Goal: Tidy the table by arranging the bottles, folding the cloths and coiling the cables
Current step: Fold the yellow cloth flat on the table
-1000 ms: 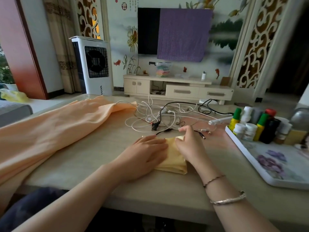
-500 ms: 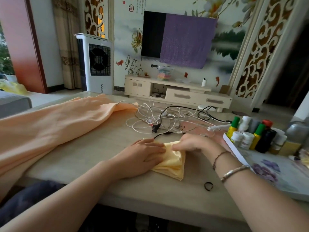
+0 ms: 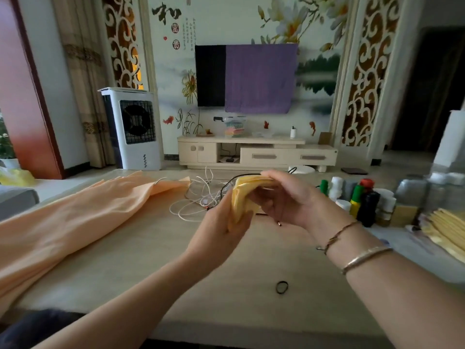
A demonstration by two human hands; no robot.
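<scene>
Both hands, left hand (image 3: 221,222) & right hand (image 3: 284,197), grip small folded yellow cloth (image 3: 242,195) above beige table (image 3: 151,260); tangled white/black cables (image 3: 201,195) behind.

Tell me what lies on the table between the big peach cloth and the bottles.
The tangled cables, partly hidden behind the hands' folded yellow cloth, in the head view.

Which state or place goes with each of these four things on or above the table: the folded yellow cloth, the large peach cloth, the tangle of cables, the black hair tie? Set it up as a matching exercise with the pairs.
Things:
1. folded yellow cloth
2. large peach cloth
3. tangle of cables
4. black hair tie

States or places:
A. spread unfolded over the table's left side
B. alone on the table's near edge, below the right wrist
C. held above the table in both hands, left hand and right hand
D. loose and uncoiled at the table's far middle

Pairs: 1-C, 2-A, 3-D, 4-B
</scene>
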